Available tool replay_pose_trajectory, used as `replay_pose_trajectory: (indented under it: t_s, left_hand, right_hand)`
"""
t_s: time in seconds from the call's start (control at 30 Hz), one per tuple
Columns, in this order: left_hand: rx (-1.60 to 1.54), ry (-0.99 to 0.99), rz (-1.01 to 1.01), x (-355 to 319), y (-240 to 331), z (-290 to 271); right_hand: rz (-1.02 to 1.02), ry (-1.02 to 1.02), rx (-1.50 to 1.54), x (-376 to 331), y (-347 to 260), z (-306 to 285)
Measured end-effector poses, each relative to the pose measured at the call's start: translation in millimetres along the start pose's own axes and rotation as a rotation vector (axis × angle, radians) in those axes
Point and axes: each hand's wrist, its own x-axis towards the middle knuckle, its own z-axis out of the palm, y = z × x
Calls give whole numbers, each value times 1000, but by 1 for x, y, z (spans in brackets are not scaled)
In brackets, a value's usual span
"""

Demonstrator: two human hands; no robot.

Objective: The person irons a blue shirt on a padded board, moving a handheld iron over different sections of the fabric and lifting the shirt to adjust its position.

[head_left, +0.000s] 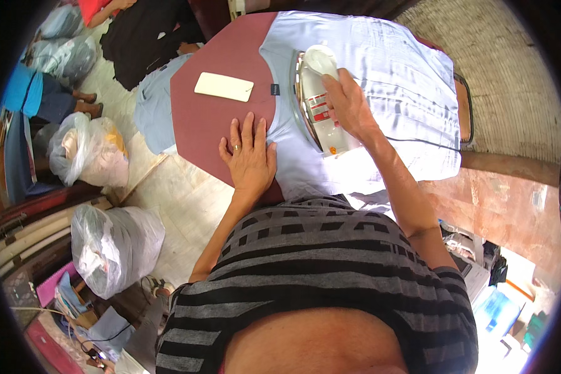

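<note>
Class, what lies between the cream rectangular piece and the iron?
In the head view, going right from the cream piece to the iron: bare maroon board cover, then the light-blue garment, with a small dark label at its neckline.

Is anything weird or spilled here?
Nothing looks spilled or broken. The right hand grips the iron over the light-blue garment; the left hand rests on the maroon ironing board. The floor looks crowded, though, with stuffed plastic bags.

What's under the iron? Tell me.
The iron, in the right hand, is over the light-blue garment, spread over the maroon board. Whatever is directly beneath the iron is covered and can't be seen.
</note>
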Motion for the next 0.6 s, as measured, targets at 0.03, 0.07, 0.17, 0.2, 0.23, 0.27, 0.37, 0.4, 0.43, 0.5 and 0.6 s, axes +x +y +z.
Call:
replay_pose_trajectory:
  t_s: [0.03, 0.07, 0.17, 0.2, 0.23, 0.27, 0.37, 0.4, 0.43, 0.5, 0.6]
  left_hand:
    - [6, 4, -3, -1, -1, 0]
    - [12, 7, -4, -3, -2, -1]
    - [41, -8, -29, -6, -6, -2]
    - [54, -8, -33, -6, -7, -2]
    - [64, -4, -23, -4, -4, -2]
    - [68, -4, -11, -3, -3, 0]
    - [47, 14, 54, 3, 6, 3]
    - [62, 22, 47, 2, 0, 1]
    - [64, 35, 51, -1, -5, 4]
    - [69, 58, 55, -2, -7, 6]
    - [91, 32, 48, 0, 2, 6]
  right_hand:
    - [13, -5, 5, 0, -5, 1]
    - [-44, 14, -17, -6, -3, 5]
    - [-36, 16, 8, -26, -7, 10]
    - [5, -4, 26, -29, -11, 11]
    - [51, -18, 40, -33, -12, 9]
    - [18, -9, -1, -34, -7, 8]
    - [-317, 153, -359, -45, 40, 18]
    - [-476, 200, -513, -42, 49, 25]
    - [-444, 110, -562, -47, 41, 23]
    - [-287, 5, -362, -54, 21, 5]
    - [-37, -81, -135, -57, 10, -16]
